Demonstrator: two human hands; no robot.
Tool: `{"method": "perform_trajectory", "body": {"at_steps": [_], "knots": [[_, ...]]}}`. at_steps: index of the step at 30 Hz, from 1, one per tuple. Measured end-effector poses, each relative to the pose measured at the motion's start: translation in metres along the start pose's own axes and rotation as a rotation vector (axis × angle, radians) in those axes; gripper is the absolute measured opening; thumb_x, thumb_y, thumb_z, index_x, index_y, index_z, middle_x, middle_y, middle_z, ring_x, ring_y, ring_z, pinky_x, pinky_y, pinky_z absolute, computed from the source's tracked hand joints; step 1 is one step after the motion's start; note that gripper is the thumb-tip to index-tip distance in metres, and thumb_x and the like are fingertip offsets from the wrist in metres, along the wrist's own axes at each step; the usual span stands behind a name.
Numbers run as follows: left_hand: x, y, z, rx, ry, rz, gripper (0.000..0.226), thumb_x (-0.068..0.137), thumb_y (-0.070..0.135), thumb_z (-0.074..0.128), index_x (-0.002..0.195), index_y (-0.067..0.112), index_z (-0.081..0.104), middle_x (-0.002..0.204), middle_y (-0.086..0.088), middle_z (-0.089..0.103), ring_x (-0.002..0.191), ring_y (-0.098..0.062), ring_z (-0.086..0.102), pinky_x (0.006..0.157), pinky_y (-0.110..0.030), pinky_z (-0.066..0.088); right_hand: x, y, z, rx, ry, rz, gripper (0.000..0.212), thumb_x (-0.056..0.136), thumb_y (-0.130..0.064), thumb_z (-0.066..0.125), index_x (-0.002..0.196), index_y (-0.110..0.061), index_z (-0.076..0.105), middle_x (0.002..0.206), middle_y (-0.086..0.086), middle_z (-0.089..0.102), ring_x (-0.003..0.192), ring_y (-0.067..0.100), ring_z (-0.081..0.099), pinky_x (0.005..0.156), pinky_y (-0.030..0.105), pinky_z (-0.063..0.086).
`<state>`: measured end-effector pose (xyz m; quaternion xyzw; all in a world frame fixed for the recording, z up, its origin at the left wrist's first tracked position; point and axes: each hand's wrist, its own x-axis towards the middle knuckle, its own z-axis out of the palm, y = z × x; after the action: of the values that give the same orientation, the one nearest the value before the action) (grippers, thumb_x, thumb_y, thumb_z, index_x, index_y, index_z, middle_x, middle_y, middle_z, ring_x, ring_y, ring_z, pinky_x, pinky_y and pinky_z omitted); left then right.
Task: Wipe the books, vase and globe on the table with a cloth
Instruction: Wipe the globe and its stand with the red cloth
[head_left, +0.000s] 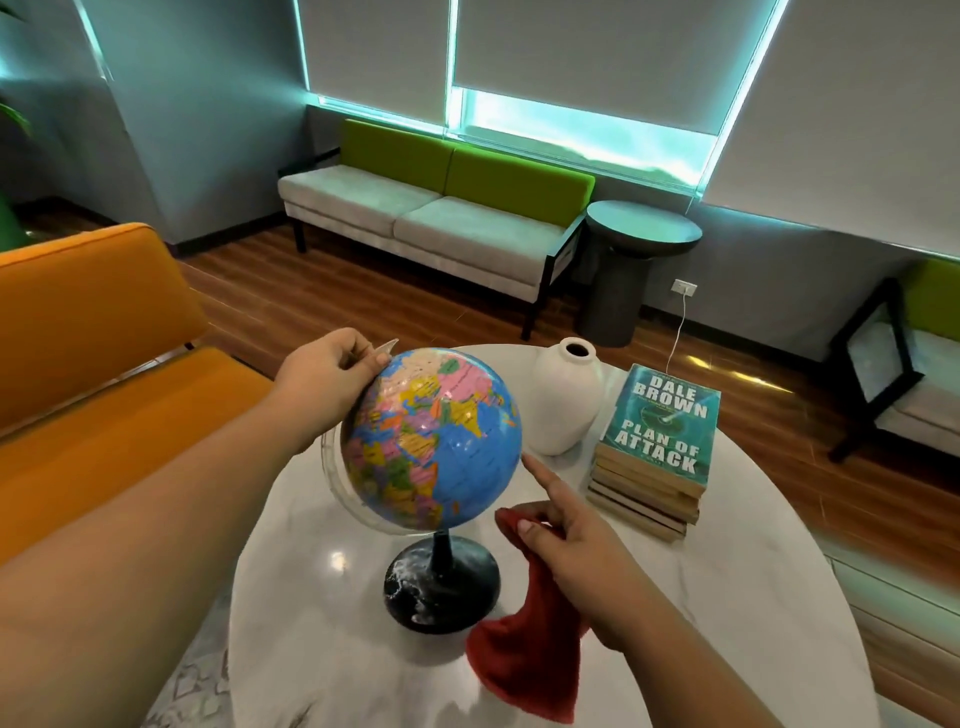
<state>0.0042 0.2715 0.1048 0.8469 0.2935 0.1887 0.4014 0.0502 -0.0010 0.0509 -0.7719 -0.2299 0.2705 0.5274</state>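
Red cloth (524, 660) hangs from the right hand (571, 551), gripped by thumb and curled fingers; the index finger points at the globe (431, 441), its tip at the sphere's right edge. Left hand (327, 384) pinches the clear arc (329, 467) at the globe's top. Globe stands mid-table (727, 597); vase (566, 397) and books (654, 452) sit behind right, just beside each other, books near the far rim. Bare tabletop lies right of the right hand.

Top book (665, 423) cover reads "DALE BROWN" and "PLAN OF ATTACK"; globe (431, 439) labels too small to read.
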Motion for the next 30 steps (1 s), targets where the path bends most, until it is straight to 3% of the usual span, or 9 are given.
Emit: {"method": "perform_trajectory", "body": {"at_steps": [4, 8, 14, 17, 21, 25, 27, 30], "knots": [[0.004, 0.001, 0.006, 0.029, 0.060, 0.034, 0.024, 0.089, 0.041, 0.063, 0.080, 0.018, 0.061, 0.081, -0.003, 0.067, 0.084, -0.026, 0.062, 0.077, -0.043, 0.053, 0.002, 0.016, -0.011, 0.024, 0.144, 0.125, 0.036, 0.094, -0.012, 0.055, 0.118, -0.039, 0.054, 0.095, -0.008, 0.069, 0.087, 0.010, 0.064, 0.081, 0.026, 0.049], [0.006, 0.002, 0.011, 0.034, 0.100, 0.067, 0.027, 0.087, 0.042, 0.064, 0.076, 0.017, 0.062, 0.079, -0.003, 0.067, 0.081, -0.025, 0.061, 0.074, -0.038, 0.052, -0.001, 0.034, -0.017, -0.079, 0.246, 0.183, 0.011, 0.089, -0.021, 0.063, 0.095, -0.027, 0.056, 0.096, -0.004, 0.064, 0.075, 0.016, 0.060, 0.072, 0.031, 0.048], [0.002, 0.005, 0.020, 0.122, 0.139, 0.182, 0.025, 0.089, 0.034, 0.064, 0.076, 0.013, 0.061, 0.078, -0.006, 0.064, 0.076, -0.024, 0.056, 0.069, -0.033, 0.045, -0.004, 0.071, -0.014, -0.387, 0.200, 0.228, 0.010, 0.080, -0.027, 0.071, 0.077, -0.024, 0.062, 0.088, -0.007, 0.063, 0.077, 0.009, 0.058, 0.064, 0.022, 0.041], [-0.002, 0.004, 0.025, 0.116, 0.206, 0.266, 0.020, 0.089, 0.024, 0.064, 0.074, 0.012, 0.060, 0.087, -0.002, 0.057, 0.082, -0.016, 0.051, 0.073, -0.025, 0.036, -0.008, 0.089, -0.007, -0.485, 0.202, 0.211, 0.010, 0.080, -0.030, 0.071, 0.080, -0.026, 0.063, 0.090, -0.006, 0.059, 0.081, 0.008, 0.054, 0.069, 0.020, 0.036], [-0.004, 0.006, 0.030, 0.054, 0.188, 0.243, 0.016, 0.091, 0.023, 0.061, 0.076, 0.018, 0.059, 0.095, 0.000, 0.063, 0.088, -0.018, 0.057, 0.081, -0.032, 0.047, -0.014, 0.105, 0.001, -0.554, 0.200, 0.215, 0.015, 0.081, -0.032, 0.071, 0.090, -0.030, 0.059, 0.097, -0.009, 0.050, 0.091, 0.009, 0.052, 0.076, 0.015, 0.033], [-0.008, 0.010, 0.032, 0.063, 0.174, 0.221, 0.019, 0.092, 0.027, 0.058, 0.079, 0.014, 0.062, 0.087, 0.001, 0.065, 0.084, -0.018, 0.059, 0.074, -0.031, 0.049, -0.027, 0.127, 0.007, -0.821, 0.012, 0.286, 0.057, 0.075, -0.044, 0.068, 0.128, -0.037, 0.047, 0.128, -0.008, 0.037, 0.113, 0.014, 0.044, 0.099, 0.022, 0.037], [-0.011, 0.012, 0.033, 0.095, 0.171, 0.240, 0.021, 0.092, 0.028, 0.058, 0.079, 0.013, 0.062, 0.086, 0.002, 0.065, 0.083, -0.018, 0.059, 0.075, -0.033, 0.051, -0.030, 0.131, 0.009, -0.796, 0.025, 0.290, 0.054, 0.079, -0.030, 0.062, 0.131, -0.037, 0.046, 0.132, -0.009, 0.038, 0.118, 0.014, 0.045, 0.100, 0.020, 0.036], [-0.013, 0.016, 0.032, 0.163, 0.179, 0.271, 0.022, 0.092, 0.031, 0.057, 0.079, 0.014, 0.061, 0.088, 0.004, 0.063, 0.083, -0.017, 0.057, 0.076, -0.034, 0.050, -0.022, 0.126, 0.005, -0.659, 0.158, 0.291, 0.034, 0.084, -0.019, 0.058, 0.116, -0.031, 0.057, 0.118, -0.004, 0.055, 0.106, 0.014, 0.054, 0.093, 0.019, 0.039]]}}
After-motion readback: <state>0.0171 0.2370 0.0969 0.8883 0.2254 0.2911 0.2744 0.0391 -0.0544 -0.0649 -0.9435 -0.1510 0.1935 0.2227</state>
